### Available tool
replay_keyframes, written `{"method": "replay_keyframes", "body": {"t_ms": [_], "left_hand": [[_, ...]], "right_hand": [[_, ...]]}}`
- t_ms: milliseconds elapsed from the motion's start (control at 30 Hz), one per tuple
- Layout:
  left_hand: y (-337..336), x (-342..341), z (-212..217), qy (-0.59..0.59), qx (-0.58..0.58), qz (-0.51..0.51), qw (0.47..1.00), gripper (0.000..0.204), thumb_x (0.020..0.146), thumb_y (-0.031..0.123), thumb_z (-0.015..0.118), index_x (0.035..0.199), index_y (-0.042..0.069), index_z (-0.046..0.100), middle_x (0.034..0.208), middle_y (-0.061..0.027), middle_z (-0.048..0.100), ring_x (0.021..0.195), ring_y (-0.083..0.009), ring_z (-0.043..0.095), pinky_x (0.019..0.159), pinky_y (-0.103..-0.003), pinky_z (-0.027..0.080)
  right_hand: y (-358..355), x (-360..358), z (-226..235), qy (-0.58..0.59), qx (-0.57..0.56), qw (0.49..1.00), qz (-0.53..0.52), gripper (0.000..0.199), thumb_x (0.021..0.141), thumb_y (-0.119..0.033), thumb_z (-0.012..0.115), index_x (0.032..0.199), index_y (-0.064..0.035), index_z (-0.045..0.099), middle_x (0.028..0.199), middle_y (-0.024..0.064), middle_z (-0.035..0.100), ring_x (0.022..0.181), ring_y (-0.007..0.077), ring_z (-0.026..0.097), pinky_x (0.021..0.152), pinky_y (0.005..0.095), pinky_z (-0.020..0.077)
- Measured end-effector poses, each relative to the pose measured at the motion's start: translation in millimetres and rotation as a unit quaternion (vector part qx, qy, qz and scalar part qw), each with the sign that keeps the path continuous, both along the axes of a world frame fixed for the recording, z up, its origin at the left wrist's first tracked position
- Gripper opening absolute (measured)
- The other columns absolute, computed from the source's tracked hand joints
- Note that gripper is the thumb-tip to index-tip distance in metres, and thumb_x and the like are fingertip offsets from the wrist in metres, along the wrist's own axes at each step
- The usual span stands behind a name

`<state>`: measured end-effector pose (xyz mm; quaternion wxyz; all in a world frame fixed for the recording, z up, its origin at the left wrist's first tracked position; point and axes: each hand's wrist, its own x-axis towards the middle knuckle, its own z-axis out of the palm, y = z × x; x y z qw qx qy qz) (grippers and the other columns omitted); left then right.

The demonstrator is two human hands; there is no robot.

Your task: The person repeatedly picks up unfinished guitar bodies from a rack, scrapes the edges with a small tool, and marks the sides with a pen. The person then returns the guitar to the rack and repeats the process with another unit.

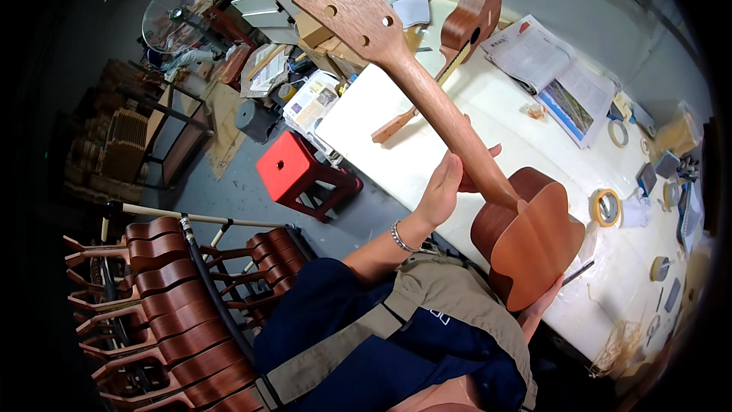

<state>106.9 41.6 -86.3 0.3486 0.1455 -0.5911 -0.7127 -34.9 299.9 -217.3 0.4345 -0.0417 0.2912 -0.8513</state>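
A bare-wood ukulele (538, 239) is tilted across the front of me, its back turned up and its neck running up to the left. Four-hole headstock aside, no strings or tuners show on it. My left hand (444, 187) closes around the neck near the body, fingertips showing on the far side. Against the lower edge of the body rests my right hand (540, 310), its fingers mostly hidden beneath the wood. A second ukulele (470, 19) lies on the white table (358, 126), soundhole up, farther back.
Open magazines (568, 76) and a yellow tape roll (606, 207) lie on the table's right side, beside small tools. A red stool (286, 168) stands left of the table. At the lower left, a rack holds several ukuleles (187, 328). A fan (177, 15) stands behind.
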Motion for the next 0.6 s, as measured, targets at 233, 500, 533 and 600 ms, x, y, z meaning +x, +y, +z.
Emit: {"method": "replay_keyframes", "body": {"t_ms": [233, 500, 533, 600], "left_hand": [[-13, -13, -3, 0.171, 0.194, -0.064, 0.964, 0.064, 0.086, 0.054, 0.042, 0.134, 0.014, 0.028, 0.091, -0.0086, 0.057, 0.102, -0.0341, 0.055, 0.094, -0.047, 0.04], [-14, -17, 9, 0.171, 0.202, -0.072, 0.962, 0.061, 0.086, 0.058, 0.035, 0.126, 0.013, 0.039, 0.083, -0.0081, 0.056, 0.097, -0.0349, 0.057, 0.094, -0.054, 0.039], [-14, -17, 9, 0.168, 0.203, -0.071, 0.962, 0.06, 0.086, 0.058, 0.035, 0.126, 0.013, 0.039, 0.084, -0.0084, 0.056, 0.097, -0.0352, 0.056, 0.094, -0.054, 0.04], [-10, -19, 6, 0.164, 0.212, -0.074, 0.96, 0.059, 0.087, 0.056, 0.035, 0.126, 0.012, 0.039, 0.084, -0.009, 0.056, 0.097, -0.0357, 0.056, 0.093, -0.053, 0.04]], "right_hand": [[40, 6, 32, 0.005, 0.073, 0.996, -0.047, 0.056, 0.091, -0.039, 0.029, 0.133, -0.0017, 0.028, 0.139, 0.02, 0.023, 0.128, 0.0336, 0.023, 0.105, 0.0473, 0.0187], [232, -4, 71, -0.056, 0.224, 0.941, -0.248, 0.068, 0.087, -0.045, 0.034, 0.133, 0.0027, 0.023, 0.141, 0.0283, 0.01, 0.131, 0.0404, 0.009, 0.106, 0.056, 0.0058], [230, -1, 68, -0.069, 0.226, 0.94, -0.247, 0.069, 0.086, -0.046, 0.034, 0.133, 0.0033, 0.022, 0.141, 0.0293, 0.009, 0.132, 0.0412, 0.007, 0.106, 0.0571, 0.0042], [218, 5, 55, -0.101, 0.198, 0.949, -0.225, 0.07, 0.086, -0.046, 0.034, 0.133, 0.0052, 0.021, 0.141, 0.0315, 0.008, 0.131, 0.043, 0.006, 0.107, 0.0562, 0.0006]]}}
